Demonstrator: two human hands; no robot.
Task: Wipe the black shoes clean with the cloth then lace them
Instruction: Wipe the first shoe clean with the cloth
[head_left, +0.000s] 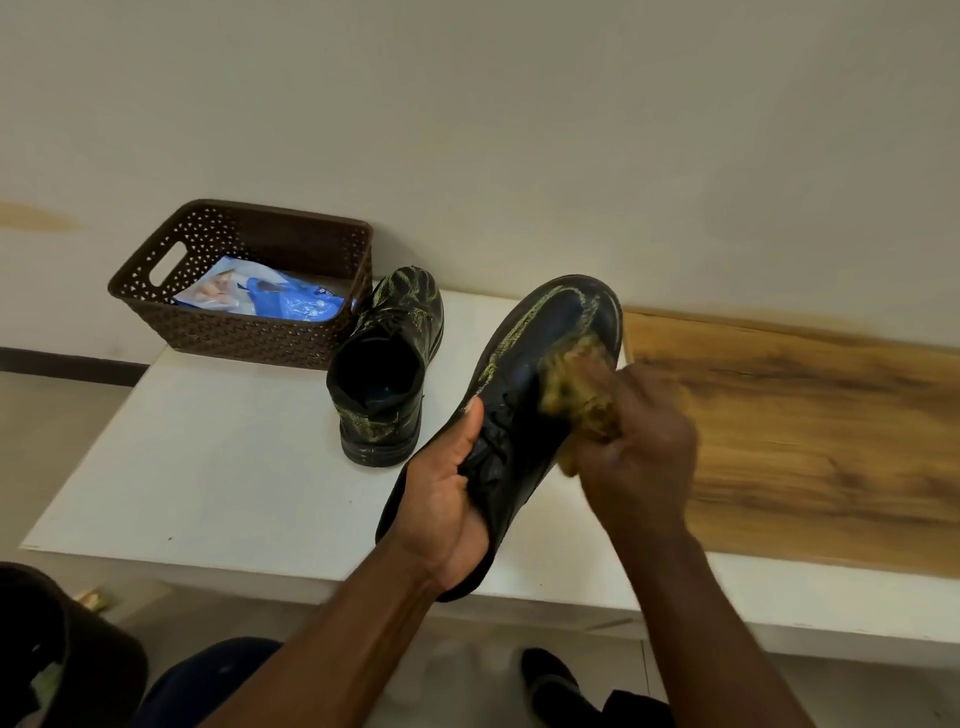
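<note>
Left hand (447, 499) grips a green-streaked black shoe (524, 374); blurred right hand (639, 441) clutches the cloth (571, 384) against it, hiding its side.

Black shoes (524, 395) yellow-green streaked; tan cloth (576, 387); brown latticed basket (249, 327).

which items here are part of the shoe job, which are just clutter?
Job: held shoe, gripped by left hand; cloth, rubbed on it by right hand; second shoe, standing on the table, yellow-green marks on it.

Clutter: brown basket; blue packet inside it; wood panel.
</note>
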